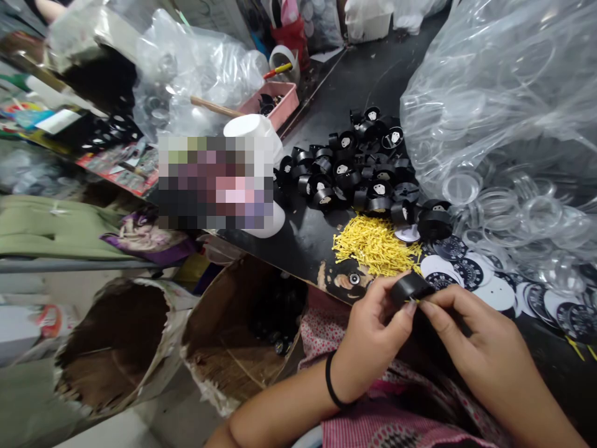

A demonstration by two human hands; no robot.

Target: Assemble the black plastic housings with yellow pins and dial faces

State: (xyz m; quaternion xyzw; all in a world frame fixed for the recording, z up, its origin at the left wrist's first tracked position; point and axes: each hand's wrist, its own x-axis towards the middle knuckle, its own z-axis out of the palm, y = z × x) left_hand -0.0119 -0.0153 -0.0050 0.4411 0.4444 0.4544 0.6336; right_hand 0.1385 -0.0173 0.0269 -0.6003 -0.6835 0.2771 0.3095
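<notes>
Near the table's front edge, my left hand (377,326) grips a black round plastic housing (411,287) between thumb and fingers. My right hand (476,339) meets it from the other side, thumb and index finger pinched at the housing's lower rim. A bit of yellow shows at those fingertips and looks like one of the small yellow pointers; most of it is hidden. Just beyond my hands lies a heap of yellow pointers (375,244). Black-and-white number dials (466,274) are spread to the right, and several more black housings (345,168) are piled behind.
Clear plastic rings (536,211) spill from a large clear bag (504,99) at right. A pink tray (282,99) and a white cup (252,127) stand farther back. Below the left table edge are two open cardboard containers (233,348). A blurred-out patch covers part of the left side.
</notes>
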